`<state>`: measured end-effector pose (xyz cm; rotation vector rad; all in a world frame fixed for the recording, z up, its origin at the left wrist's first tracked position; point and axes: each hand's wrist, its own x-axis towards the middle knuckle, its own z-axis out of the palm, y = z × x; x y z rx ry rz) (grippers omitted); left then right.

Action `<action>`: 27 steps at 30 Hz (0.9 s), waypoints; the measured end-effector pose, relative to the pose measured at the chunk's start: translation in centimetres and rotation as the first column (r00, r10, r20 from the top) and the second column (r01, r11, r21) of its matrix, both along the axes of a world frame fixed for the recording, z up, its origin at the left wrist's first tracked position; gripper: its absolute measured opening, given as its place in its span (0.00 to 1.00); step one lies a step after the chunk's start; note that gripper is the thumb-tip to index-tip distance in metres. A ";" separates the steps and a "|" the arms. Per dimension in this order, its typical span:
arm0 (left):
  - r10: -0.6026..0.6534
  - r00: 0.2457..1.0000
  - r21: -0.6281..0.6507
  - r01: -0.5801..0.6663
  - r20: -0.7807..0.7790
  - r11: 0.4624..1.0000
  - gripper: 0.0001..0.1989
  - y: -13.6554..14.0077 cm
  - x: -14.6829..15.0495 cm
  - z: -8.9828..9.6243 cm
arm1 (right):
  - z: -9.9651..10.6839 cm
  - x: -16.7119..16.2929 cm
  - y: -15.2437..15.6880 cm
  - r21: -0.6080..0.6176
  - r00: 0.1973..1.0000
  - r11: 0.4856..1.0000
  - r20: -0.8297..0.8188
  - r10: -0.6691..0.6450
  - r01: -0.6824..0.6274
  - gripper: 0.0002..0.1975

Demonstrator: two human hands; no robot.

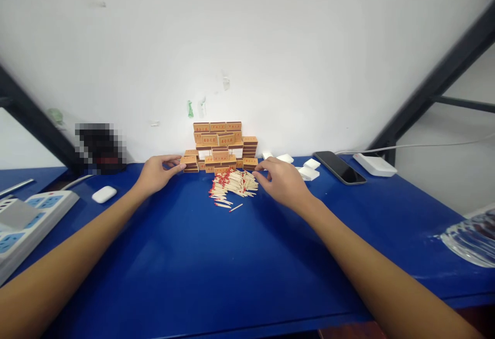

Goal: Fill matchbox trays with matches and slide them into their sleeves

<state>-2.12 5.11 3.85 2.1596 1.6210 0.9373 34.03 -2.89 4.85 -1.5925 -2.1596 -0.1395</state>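
Observation:
Orange-and-brown matchboxes [220,154] are stacked in stepped tiers against the wall, some showing white sides. At the stack's left end, my left hand [157,175] has its thumb and fingers closed on the edge of a matchbox [189,160]. My right hand [284,181] hovers by the stack's right end, close to a low matchbox [250,161]; its thumb and forefinger are curved but apart, with nothing visible between them. A heap of red-tipped matches [234,181] lies in front of the stack, near my right fingertips. One loose match [235,208] lies closer to me.
Several white pieces [308,173] lie behind my right hand. Farther right are a black phone [340,167], a white box [375,164] and clear plastic [472,238]. A white earbud case [104,194] and a power strip [34,220] sit at left on the blue table [216,277].

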 end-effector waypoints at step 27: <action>-0.238 0.938 0.057 0.259 -0.251 0.964 0.20 -8.1 2.0 -0.6 | 2.0 6.3 1.5 -0.299 0.956 0.919 0.218 -0.194 0.255 0.05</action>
